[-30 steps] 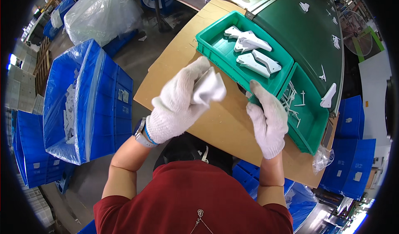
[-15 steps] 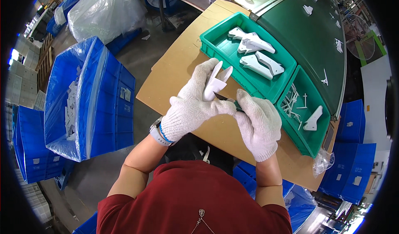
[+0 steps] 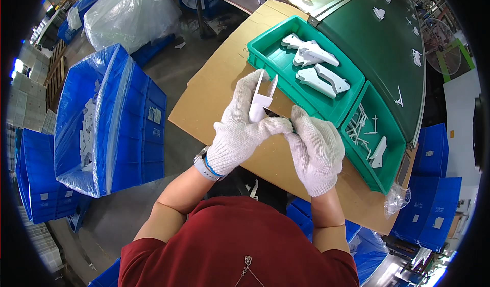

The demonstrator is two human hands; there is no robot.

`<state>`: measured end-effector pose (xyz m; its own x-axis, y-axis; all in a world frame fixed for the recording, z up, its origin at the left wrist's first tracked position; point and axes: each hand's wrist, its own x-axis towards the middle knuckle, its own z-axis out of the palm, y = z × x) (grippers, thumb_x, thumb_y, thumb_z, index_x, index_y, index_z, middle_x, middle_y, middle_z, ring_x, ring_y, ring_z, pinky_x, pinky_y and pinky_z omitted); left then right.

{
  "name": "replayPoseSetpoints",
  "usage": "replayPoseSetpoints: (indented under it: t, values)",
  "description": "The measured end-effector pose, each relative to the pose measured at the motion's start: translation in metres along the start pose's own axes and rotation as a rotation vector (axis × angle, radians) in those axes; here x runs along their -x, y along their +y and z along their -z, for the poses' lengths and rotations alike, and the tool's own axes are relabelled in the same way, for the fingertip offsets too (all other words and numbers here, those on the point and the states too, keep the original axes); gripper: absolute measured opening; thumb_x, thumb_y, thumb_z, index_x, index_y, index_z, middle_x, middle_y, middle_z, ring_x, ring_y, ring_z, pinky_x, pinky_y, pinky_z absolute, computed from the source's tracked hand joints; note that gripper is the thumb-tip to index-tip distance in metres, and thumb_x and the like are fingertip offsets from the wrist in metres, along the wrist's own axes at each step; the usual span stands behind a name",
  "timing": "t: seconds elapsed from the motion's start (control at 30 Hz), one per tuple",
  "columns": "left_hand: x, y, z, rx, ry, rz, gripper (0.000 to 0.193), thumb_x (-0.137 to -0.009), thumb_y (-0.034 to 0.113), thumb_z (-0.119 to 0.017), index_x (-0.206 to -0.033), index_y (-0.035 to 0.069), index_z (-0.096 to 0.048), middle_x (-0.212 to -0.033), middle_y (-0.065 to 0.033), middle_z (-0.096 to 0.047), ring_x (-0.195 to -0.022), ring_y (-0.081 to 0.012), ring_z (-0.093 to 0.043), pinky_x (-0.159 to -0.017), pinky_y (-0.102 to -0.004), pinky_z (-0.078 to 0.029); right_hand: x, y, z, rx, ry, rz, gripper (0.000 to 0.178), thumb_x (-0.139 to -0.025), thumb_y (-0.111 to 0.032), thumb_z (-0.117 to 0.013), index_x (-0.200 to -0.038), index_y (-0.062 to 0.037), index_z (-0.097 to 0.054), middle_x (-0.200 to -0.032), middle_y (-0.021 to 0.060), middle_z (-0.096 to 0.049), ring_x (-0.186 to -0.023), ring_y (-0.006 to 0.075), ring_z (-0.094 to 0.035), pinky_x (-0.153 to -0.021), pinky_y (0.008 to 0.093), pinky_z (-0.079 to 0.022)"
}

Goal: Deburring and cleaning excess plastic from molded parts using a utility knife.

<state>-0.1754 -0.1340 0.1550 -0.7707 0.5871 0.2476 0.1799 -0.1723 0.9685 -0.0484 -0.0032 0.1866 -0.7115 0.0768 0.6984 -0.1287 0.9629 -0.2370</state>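
Note:
In a knitted white glove, my left hand (image 3: 240,126) is closed around a white forked plastic part (image 3: 259,105), whose two thin prongs point away from me. My right hand (image 3: 317,146), gloved the same way, grips a small knife (image 3: 275,113). Its dark blade reaches to the near end of the part, by my left thumb; the handle is mostly hidden in my fingers. Right of my hands, a green tray (image 3: 255,57) holds several white plastic parts (image 3: 316,82). A smaller green bin (image 3: 380,180) contains thin white sticks (image 3: 361,126) and one white part (image 3: 377,153).
Brown cardboard (image 3: 214,90) covers the table under my hands. Beyond the trays runs a dark green conveyor belt (image 3: 367,37) with scattered white pieces. A lined blue crate (image 3: 135,129) of white parts stands at left; more blue crates (image 3: 421,205) are at right.
The forked part has turned in my left hand, so its prongs stand more upright and apart. The knife stays against it. The white part in the smaller bin has shifted and looks narrower.

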Motion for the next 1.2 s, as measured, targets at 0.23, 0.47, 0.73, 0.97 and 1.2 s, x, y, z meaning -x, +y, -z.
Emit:
replayPoseSetpoints:
  t: [0.23,0.47,0.73,0.97,1.2]
  values:
    - [0.002,0.008,0.018,0.653,0.028,0.193,0.084,-0.08,0.01,-0.086,-0.15,0.002,-0.04,-0.129,-0.0126,-0.061,-0.113,-0.0269,-0.063,-0.097,-0.0401,-0.054,0.007,0.003,0.004,-0.204,0.067,-0.133,0.044,-0.082,-0.007,-0.081,-0.124,-0.0028,-0.069,-0.099,0.0103,-0.072,-0.084,0.0294,-0.069,-0.075,0.0375,-0.054]
    - [-0.012,0.009,0.039,1.083,-0.07,-0.018,0.037,-0.072,0.001,-0.077,-0.1,0.014,-0.058,-0.081,-0.0011,-0.061,-0.08,-0.0208,-0.062,-0.126,-0.0569,-0.023,0.005,-0.004,0.002,-0.438,-0.102,-0.266,0.04,-0.08,-0.005,-0.081,-0.119,-0.0048,-0.072,-0.104,0.0154,-0.071,-0.095,0.0315,-0.069,-0.08,0.0385,-0.055]
    - [-0.015,0.01,0.041,1.188,-0.067,-0.07,0.027,-0.079,0.0,-0.074,-0.095,0.015,-0.06,-0.074,0.0,-0.057,-0.073,-0.0208,-0.059,-0.125,-0.0555,-0.024,0.003,-0.006,0.005,-0.405,-0.145,-0.23,0.039,-0.078,-0.007,-0.083,-0.116,-0.0036,-0.072,-0.099,0.0153,-0.07,-0.091,0.0342,-0.069,-0.077,0.04,-0.055]
    - [-0.018,0.006,0.044,1.179,-0.179,-0.114,0.026,-0.08,0.001,-0.076,-0.097,0.015,-0.061,-0.075,-0.0006,-0.058,-0.075,-0.0216,-0.06,-0.124,-0.0542,-0.026,0.003,-0.008,0.003,-0.337,-0.108,-0.189,0.036,-0.078,-0.007,-0.082,-0.113,-0.0034,-0.072,-0.098,0.0158,-0.07,-0.089,0.0345,-0.069,-0.075,0.0392,-0.055]
    - [-0.013,0.006,0.041,1.269,-0.351,-0.061,0.03,-0.079,0.005,-0.076,-0.102,0.016,-0.059,-0.076,-0.001,-0.058,-0.08,-0.0228,-0.06,-0.125,-0.0541,-0.025,0.005,-0.008,-0.001,-0.286,-0.049,-0.273,0.036,-0.08,-0.007,-0.081,-0.114,-0.0036,-0.072,-0.098,0.0147,-0.07,-0.091,0.0324,-0.069,-0.077,0.0389,-0.055]
